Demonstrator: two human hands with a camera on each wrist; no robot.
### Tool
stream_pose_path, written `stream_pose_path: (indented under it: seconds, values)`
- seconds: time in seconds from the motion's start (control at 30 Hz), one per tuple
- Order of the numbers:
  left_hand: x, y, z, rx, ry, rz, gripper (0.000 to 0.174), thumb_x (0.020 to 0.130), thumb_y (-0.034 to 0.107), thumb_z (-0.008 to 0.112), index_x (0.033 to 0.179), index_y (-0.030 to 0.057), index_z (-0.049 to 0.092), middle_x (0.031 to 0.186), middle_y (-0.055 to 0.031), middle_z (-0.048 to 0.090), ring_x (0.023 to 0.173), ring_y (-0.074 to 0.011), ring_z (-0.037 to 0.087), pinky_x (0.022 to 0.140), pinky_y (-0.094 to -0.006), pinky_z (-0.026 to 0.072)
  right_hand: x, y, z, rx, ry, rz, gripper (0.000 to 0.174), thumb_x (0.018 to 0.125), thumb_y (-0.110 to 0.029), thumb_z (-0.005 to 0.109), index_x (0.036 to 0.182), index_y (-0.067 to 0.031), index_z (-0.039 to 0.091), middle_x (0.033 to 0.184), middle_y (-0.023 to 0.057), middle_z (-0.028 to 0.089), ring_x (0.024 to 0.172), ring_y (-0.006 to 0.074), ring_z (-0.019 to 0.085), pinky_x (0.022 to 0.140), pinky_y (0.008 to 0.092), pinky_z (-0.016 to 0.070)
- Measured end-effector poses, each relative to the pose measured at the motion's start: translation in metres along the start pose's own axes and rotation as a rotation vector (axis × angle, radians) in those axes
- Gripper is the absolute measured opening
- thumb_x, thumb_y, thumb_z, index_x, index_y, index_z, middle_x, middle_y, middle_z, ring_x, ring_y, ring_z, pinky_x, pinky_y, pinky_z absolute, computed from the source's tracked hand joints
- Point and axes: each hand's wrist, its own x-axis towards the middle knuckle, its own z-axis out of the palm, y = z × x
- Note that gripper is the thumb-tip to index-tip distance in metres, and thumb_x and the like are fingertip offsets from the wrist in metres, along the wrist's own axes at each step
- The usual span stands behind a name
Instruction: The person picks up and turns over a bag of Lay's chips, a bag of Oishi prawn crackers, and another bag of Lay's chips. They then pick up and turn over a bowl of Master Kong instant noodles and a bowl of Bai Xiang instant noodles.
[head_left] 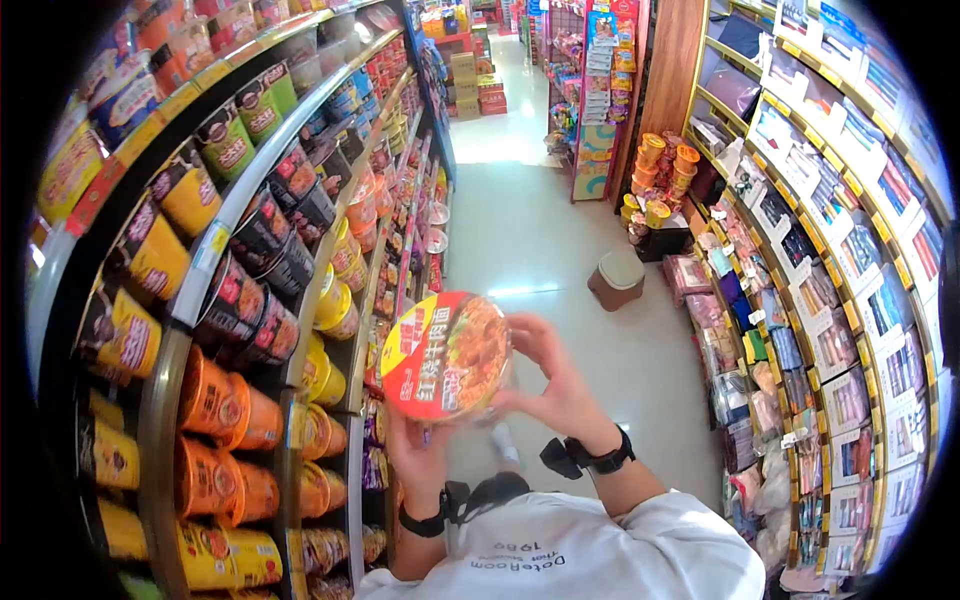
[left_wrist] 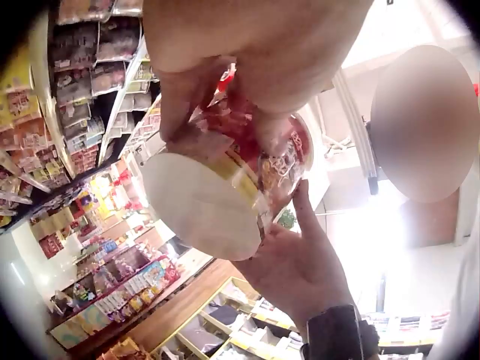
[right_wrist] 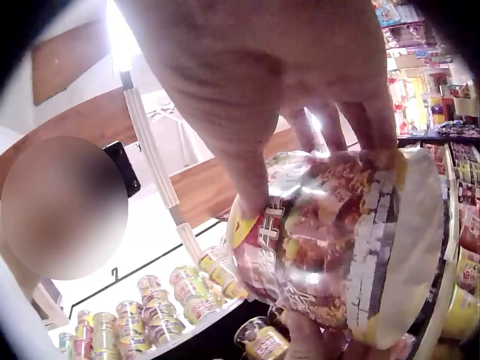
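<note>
Both hands hold an instant noodle bowl (head_left: pixel 447 358) in front of the body, its red and yellow printed lid facing up toward the head camera. The left hand (head_left: pixel 415 455) grips it from the near, lower side, partly hidden beneath the bowl. On the other side, the right hand (head_left: pixel 555 385) holds the bowl's edge between thumb and spread fingers. In the left wrist view the bowl's plain white base (left_wrist: pixel 202 206) shows. From the right wrist, the printed side of the bowl (right_wrist: pixel 322 240) appears with fingers over its rim.
A shelf of instant noodle tubs (head_left: pixel 230 400) runs along the left. Packaged textiles fill the shelving (head_left: pixel 840 300) on the right. A small stool (head_left: pixel 616 280) stands in the aisle, and a snack rack (head_left: pixel 600 100) is farther ahead.
</note>
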Motion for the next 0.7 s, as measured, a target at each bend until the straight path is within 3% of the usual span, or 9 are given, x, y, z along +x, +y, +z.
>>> stream_pose_path:
  seconds: [0.07,0.2,0.3,0.43,0.47,0.57,0.6,0.7]
  values:
    - [0.035,-0.029,-0.002,-0.075,0.013,0.052,0.088,0.079,-0.003,0.082,0.153,-0.0011,0.034,0.148,-0.0111,0.039,0.131,-0.0242,0.051,0.105,-0.0370,0.0476,0.036,0.019,-0.003,-0.001,0.060,-0.008,0.097,0.078,-0.015,0.087,0.155,-0.0047,0.030,0.152,0.0143,0.043,0.140,0.0274,0.045,0.118,0.0421,0.0358]
    - [0.134,-0.064,0.003,0.071,-0.049,0.090,0.084,0.081,-0.005,0.078,0.153,-0.0007,0.034,0.146,-0.0122,0.041,0.131,-0.0248,0.052,0.107,-0.0384,0.0487,0.124,0.033,-0.014,-0.224,0.048,-0.001,0.103,0.076,-0.014,0.088,0.157,-0.0041,0.025,0.153,0.0155,0.038,0.138,0.0300,0.046,0.114,0.0433,0.0411]
    - [0.204,-0.093,0.016,0.002,-0.218,0.093,0.081,0.082,-0.008,0.075,0.153,-0.0004,0.035,0.147,-0.0125,0.041,0.131,-0.0250,0.052,0.107,-0.0390,0.0490,0.178,0.040,-0.029,-0.397,0.118,-0.063,0.104,0.075,-0.013,0.088,0.157,-0.0046,0.026,0.152,0.0148,0.037,0.138,0.0300,0.044,0.114,0.0436,0.0414]
    - [0.282,-0.103,0.049,0.076,-0.306,0.138,0.087,0.081,-0.003,0.078,0.154,-0.0013,0.032,0.150,-0.0157,0.039,0.137,-0.0283,0.047,0.106,-0.0390,0.0490,0.229,0.074,-0.055,-0.418,0.270,-0.079,0.103,0.073,-0.013,0.089,0.156,-0.0059,0.029,0.151,0.0137,0.037,0.139,0.0297,0.043,0.113,0.0443,0.0417]
    - [0.299,-0.110,0.052,0.157,-0.344,0.100,0.095,0.078,0.005,0.083,0.155,-0.0008,0.028,0.153,-0.0185,0.036,0.142,-0.0309,0.040,0.111,-0.0421,0.0443,0.242,0.084,-0.064,-0.401,0.282,-0.079,0.103,0.073,-0.013,0.089,0.156,-0.0061,0.029,0.151,0.0135,0.037,0.139,0.0297,0.043,0.113,0.0444,0.0417]
    - [0.342,-0.135,0.077,0.077,-0.424,0.104,0.101,0.075,0.014,0.087,0.155,0.0005,0.027,0.156,-0.0202,0.030,0.147,-0.0324,0.030,0.117,-0.0461,0.0358,0.285,0.108,-0.088,-0.378,0.291,-0.077,0.102,0.072,-0.012,0.089,0.155,-0.0060,0.031,0.150,0.0133,0.037,0.139,0.0289,0.042,0.113,0.0448,0.0419]
    - [0.355,-0.145,0.080,0.225,-0.444,0.106,0.102,0.073,0.019,0.089,0.154,0.0008,0.029,0.158,-0.0208,0.024,0.150,-0.0334,0.024,0.120,-0.0478,0.0284,0.300,0.118,-0.097,-0.379,0.282,-0.076,0.102,0.072,-0.012,0.089,0.155,-0.0060,0.031,0.150,0.0133,0.037,0.139,0.0289,0.042,0.113,0.0448,0.0420]
    - [0.397,-0.187,0.107,0.235,-0.373,0.091,0.104,0.072,0.021,0.090,0.154,0.0013,0.028,0.160,-0.0198,0.020,0.152,-0.0332,0.018,0.119,-0.0475,0.0282,0.350,0.155,-0.124,-0.355,0.255,-0.068,0.102,0.072,-0.013,0.089,0.155,-0.0058,0.031,0.150,0.0134,0.037,0.138,0.0289,0.044,0.112,0.0443,0.0426]
